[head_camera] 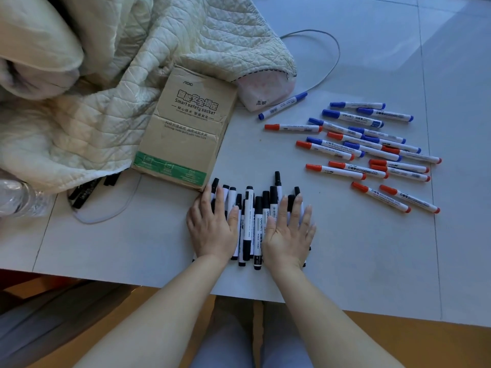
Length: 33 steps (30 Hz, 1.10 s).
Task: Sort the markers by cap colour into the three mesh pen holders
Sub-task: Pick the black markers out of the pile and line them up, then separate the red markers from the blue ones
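Both hands lie flat, fingers straight, the left hand and right hand pressing a row of black-capped markers from either side, probably to bunch them. Red- and blue-capped markers lie scattered at two o'clock; no mesh pen holders show

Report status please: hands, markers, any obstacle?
Left hand and right hand open, flat on row of black-capped white markers. Red- and blue-capped markers mixed at right. No mesh holders in view. Brown cardboard box beside row.
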Available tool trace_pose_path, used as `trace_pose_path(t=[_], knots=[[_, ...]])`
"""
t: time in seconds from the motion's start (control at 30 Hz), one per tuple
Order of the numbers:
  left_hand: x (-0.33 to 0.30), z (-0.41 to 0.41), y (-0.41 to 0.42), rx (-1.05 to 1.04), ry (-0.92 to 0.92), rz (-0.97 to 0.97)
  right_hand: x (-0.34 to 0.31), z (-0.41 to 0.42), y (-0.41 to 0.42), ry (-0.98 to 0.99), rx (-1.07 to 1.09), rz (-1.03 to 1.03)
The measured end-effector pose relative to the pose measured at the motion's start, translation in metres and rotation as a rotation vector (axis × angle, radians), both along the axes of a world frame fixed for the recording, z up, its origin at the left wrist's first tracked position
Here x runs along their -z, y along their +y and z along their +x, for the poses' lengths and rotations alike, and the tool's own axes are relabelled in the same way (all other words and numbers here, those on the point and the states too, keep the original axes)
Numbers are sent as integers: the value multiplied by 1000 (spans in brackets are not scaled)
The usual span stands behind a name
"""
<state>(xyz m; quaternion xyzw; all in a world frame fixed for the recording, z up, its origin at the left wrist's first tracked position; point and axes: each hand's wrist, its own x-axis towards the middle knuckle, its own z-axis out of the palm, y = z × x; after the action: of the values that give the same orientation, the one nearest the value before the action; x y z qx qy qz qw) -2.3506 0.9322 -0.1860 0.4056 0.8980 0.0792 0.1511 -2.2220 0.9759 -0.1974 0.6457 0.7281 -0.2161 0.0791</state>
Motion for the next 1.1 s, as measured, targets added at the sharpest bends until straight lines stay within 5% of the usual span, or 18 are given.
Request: trace_pose_path(t=[0.33,0.77,0.97,1.1], knots=[[-12,9,6,17,-19,-67,-8,4,-2,40,17,17],[-52,50,65,83,-159,185,-39,42,39,332,76,148],[-57,98,115,135,-338,165,-45,118,95,282,137,315],[-54,137,142,-85,-628,116,-39,170,130,132,144,309]])
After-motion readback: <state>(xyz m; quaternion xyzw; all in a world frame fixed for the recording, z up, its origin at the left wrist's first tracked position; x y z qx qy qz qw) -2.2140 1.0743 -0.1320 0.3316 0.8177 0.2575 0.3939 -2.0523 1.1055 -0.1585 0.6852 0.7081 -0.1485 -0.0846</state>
